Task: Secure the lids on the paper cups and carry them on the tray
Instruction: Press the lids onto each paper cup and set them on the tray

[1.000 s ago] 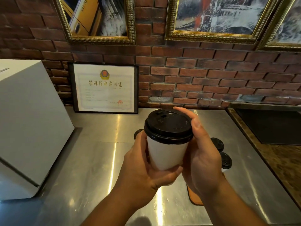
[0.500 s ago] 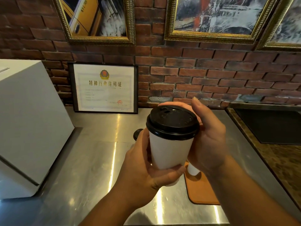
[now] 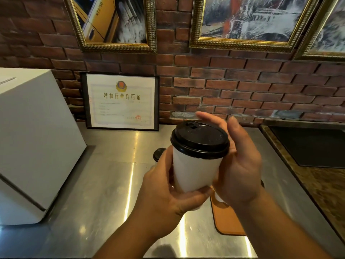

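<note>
A white paper cup [image 3: 194,174] with a black lid [image 3: 200,140] is held up above the steel counter. My left hand [image 3: 166,199] grips the cup's lower body, thumb across its base. My right hand [image 3: 240,165] cups the lid's right and far rim, with the fingers curved around it. An orange tray [image 3: 227,219] lies on the counter below my right wrist, with the base of another white cup [image 3: 217,197] showing on it. A further black-lidded cup [image 3: 158,154] peeks out behind my left hand.
A large white box [image 3: 33,137] stands on the steel counter [image 3: 104,184] at the left. A framed certificate [image 3: 120,101] leans on the brick wall behind. A dark inset panel [image 3: 309,146] sits in the brown stone surface at the right.
My right hand slid from over the top of the lid round to its right side and far rim. The cup stayed held up, shifting slightly right. The lidded cups on the tray became hidden behind my right hand.
</note>
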